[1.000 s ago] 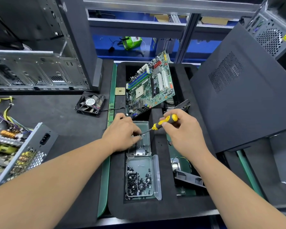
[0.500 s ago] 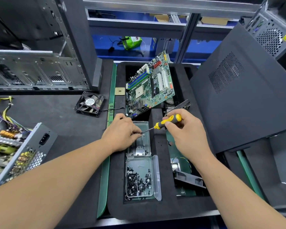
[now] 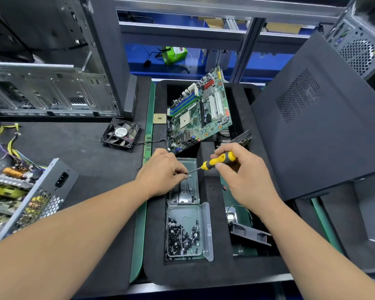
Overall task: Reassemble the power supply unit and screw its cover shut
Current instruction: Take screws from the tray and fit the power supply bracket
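The power supply unit (image 3: 24,191) lies open at the left edge, its coils and coloured wires exposed. My right hand (image 3: 245,176) grips a yellow and black screwdriver (image 3: 218,161), its tip pointing left and down over a clear plastic box (image 3: 193,185) holding a few screws. My left hand (image 3: 162,172) reaches into that box, and its fingertips pinch a small screw (image 3: 190,175) at the screwdriver's tip. A second clear box (image 3: 183,234) just below holds several black and silver screws.
A black case fan (image 3: 120,135) lies on the mat behind the left hand. A green motherboard (image 3: 198,113) leans in the foam tray (image 3: 154,267). A black case panel (image 3: 318,118) stands tilted at right. A bare metal chassis (image 3: 43,92) fills the back left.
The screwdriver handle has lifted slightly up and to the right while its tip stays at my left fingertips. Both arms otherwise hold their places.
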